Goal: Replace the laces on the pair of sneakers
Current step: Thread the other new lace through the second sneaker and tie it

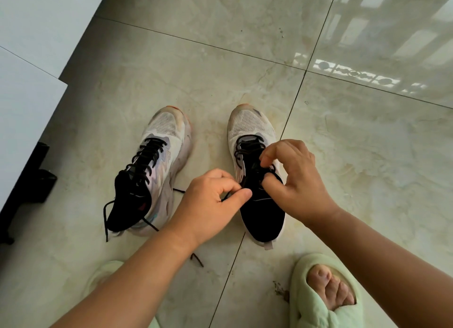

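**Kid:** Your soft green slipper (316,300) is closest to us, down at the bottom right, and your toes peek out of it. What are your hands doing?

**Helper:** Your left hand (210,202) sits in the middle. Its thumb and finger are pressed together on a thin black shoelace (226,196) of the right sneaker. Your right hand (294,180) is over that same shoe. Its fingers are curled down into the laces near the top holes, and they seem to pinch one.

**Kid:** Where are the shoes?

**Helper:** Both stand on the shiny cream tiled floor (367,168), toes pointing away from you. Your white mesh sneaker with the black heel on the right (252,134) is under your hands. Your other white and black sneaker on the left (157,170) is well apart from it and leans a bit to the side.

**Kid:** Is the left one laced?

**Helper:** Yes, black laces cross up its front. The loose black lace ends (106,219) hang down onto the floor beside its heel.

**Kid:** What else do you see?

**Helper:** Your other green slipper (103,276) peeks out under your left arm. White cupboard panels (29,70) fill the far left, with a dark black stand (29,180) below them.
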A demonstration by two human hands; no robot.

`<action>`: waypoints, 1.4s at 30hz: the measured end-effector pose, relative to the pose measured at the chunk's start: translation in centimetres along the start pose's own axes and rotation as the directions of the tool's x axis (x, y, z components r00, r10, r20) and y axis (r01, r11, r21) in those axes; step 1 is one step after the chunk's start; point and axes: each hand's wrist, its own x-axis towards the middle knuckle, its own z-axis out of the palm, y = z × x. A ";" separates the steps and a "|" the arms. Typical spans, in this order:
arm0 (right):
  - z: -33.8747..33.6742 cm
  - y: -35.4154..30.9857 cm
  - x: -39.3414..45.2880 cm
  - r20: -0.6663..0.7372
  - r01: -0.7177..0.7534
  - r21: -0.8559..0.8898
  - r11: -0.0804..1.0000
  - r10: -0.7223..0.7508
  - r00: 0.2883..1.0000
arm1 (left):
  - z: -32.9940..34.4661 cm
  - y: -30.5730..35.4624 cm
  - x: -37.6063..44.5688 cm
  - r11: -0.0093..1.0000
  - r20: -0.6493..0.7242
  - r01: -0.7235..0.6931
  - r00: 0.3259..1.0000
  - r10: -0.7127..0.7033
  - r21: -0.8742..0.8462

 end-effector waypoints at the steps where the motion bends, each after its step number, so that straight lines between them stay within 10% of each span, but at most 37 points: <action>1: 0.0 -0.1 0.0 0.011 0.003 0.031 1.000 -0.003 1.000 | -0.1 -0.1 -0.1 1.000 0.005 -0.014 1.000 0.014 0.009; 16: 0.1 -2.0 1.6 0.104 0.220 -0.188 0.957 -0.204 0.973 | -3.8 1.0 0.2 0.938 -0.158 -0.308 0.930 0.332 0.157; 28: -1.3 0.5 3.2 -0.392 -0.320 -0.220 0.922 0.217 0.894 | -4.3 -4.5 -0.8 0.973 -0.193 -0.016 0.979 0.062 0.232; 35: -1.4 -0.1 2.3 -0.170 -0.077 -0.032 0.996 0.071 0.983 | -2.6 -3.2 -0.6 0.996 -0.229 0.036 0.973 -0.017 0.080; 42: 0.3 0.0 0.9 0.212 0.097 -0.297 0.950 -0.033 0.977 | -1.1 -1.2 0.4 0.963 -0.148 0.108 0.978 -0.147 -0.245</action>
